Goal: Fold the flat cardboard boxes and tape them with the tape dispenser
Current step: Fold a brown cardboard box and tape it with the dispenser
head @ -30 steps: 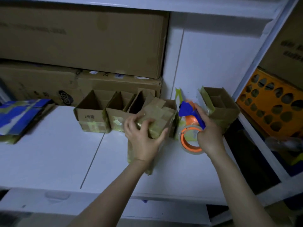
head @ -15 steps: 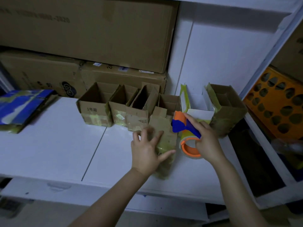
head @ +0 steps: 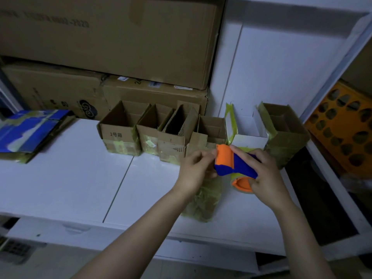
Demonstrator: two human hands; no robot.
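An orange and blue tape dispenser (head: 234, 164) hangs just above the white shelf (head: 80, 178), gripped by my right hand (head: 265, 176). My left hand (head: 196, 170) reaches to the dispenser's front end, its fingertips pinching at the tape there; the tape itself is too small to see. A small cardboard box (head: 203, 200), wrapped in yellowish tape, lies on the shelf under both hands. A row of several open folded boxes (head: 120, 133) stands behind, with a white box (head: 249, 137) and another brown box (head: 285, 133) at the right.
Large cardboard cartons (head: 112, 37) are stacked against the back wall. A flat blue printed carton (head: 26, 133) lies at the far left. An orange perforated crate (head: 342, 137) sits beyond the shelf's right post. The shelf's front edge runs below my forearms.
My left hand let go of the small box, which now lies on the shelf, and moved to the dispenser's front. My right hand swung the dispenser left over the box.
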